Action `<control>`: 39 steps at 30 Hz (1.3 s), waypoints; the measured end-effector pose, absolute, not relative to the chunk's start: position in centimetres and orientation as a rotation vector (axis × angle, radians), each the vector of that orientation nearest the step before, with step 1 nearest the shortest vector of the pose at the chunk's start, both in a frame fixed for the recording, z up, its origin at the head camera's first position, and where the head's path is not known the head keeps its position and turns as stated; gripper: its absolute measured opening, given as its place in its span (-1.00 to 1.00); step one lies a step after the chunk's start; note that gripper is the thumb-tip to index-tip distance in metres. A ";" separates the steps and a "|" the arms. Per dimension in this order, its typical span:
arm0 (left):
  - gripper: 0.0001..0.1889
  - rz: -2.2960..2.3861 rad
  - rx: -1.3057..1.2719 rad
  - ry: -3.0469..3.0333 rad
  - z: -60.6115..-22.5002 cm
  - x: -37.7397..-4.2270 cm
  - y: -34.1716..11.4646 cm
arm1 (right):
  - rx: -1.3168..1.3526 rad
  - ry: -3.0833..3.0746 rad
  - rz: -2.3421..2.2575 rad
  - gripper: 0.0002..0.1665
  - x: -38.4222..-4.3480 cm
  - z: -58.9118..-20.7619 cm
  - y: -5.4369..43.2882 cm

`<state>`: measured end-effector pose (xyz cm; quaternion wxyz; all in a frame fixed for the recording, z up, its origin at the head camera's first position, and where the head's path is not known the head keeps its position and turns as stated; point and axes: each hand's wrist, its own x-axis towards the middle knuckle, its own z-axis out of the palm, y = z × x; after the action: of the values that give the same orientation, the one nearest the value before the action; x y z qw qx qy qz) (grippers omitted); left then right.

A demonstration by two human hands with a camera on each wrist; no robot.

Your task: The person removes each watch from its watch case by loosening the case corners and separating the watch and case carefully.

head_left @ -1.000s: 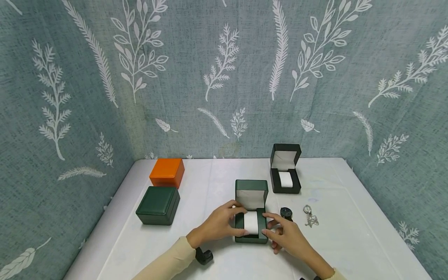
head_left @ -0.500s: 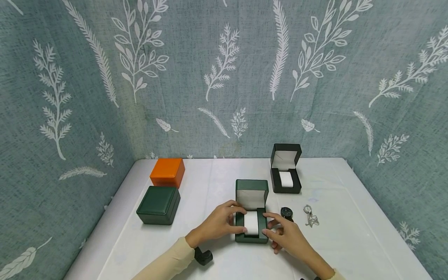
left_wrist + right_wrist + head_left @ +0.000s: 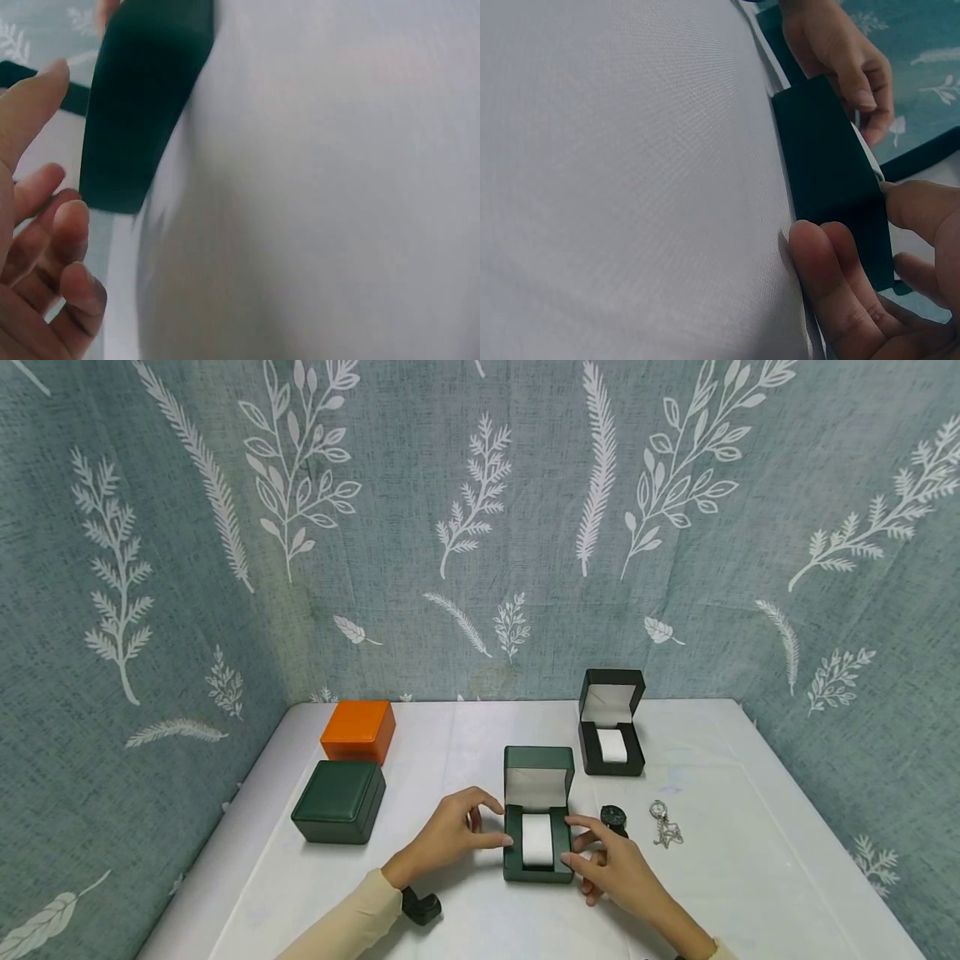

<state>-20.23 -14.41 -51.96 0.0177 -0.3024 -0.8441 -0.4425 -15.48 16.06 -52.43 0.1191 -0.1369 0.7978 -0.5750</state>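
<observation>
A green watch box (image 3: 539,874) stands with its lid raised in the middle of the table. The white watch pillow (image 3: 537,840) sits in it with no watch around it. My left hand (image 3: 452,828) is at the box's left side, thumb and forefinger spread, holding nothing. In the left wrist view, the box's green wall (image 3: 139,112) is close by the fingers. With my right hand (image 3: 615,866) I hold the box's right side, thumb and forefinger on the rim and other fingers against the wall. A black watch (image 3: 613,817) lies just beyond the right hand.
A silver chain-like piece with a round top (image 3: 664,823) lies to the right. Behind stands an open black watch box (image 3: 613,768) with a white pillow. On the left are a closed green box (image 3: 337,802) and an orange box (image 3: 358,731). Patterned fabric walls enclose the table.
My left hand has let go of the white pillow and drawn back left to the box's side. The right hand and the boxes stay in place.
</observation>
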 end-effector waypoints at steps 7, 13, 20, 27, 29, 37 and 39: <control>-0.21 -1.434 -0.864 -2.757 -52.5 -20.6 -15.4 | -0.379 2.311 -1.692 -0.18 -15.5 -52.5 16.1; -0.06 -1.395 -0.971 -2.852 -52.1 -20.8 -15.3 | -0.384 2.287 -1.674 -0.14 -15.4 -52.4 16.1; 0.12 -1.340 -1.039 -2.892 -51.7 -20.9 -15.0 | -0.503 2.350 -1.596 0.03 -15.5 -52.6 16.5; 0.10 -1.307 -1.054 -2.883 -51.7 -21.1 -14.9 | -0.620 2.469 -1.526 0.07 -15.7 -52.9 16.4; 0.10 -1.319 -1.039 -2.885 -51.7 -21.2 -15.0 | -0.637 2.497 -1.524 0.06 -15.7 -52.9 16.2; 0.05 -1.361 -1.008 -2.852 -51.0 -22.0 -15.6 | -0.696 2.470 -1.566 0.04 -17.1 -51.7 15.4; 0.05 -1.362 -1.010 -2.833 -50.6 -22.4 -15.7 | -0.719 2.475 -1.563 0.05 -17.7 -51.3 15.3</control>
<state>-22.40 -15.69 -50.62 -0.0801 -0.3048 -0.8553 -0.4113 -17.69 15.29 -51.25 0.0634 -0.2379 0.8195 -0.5175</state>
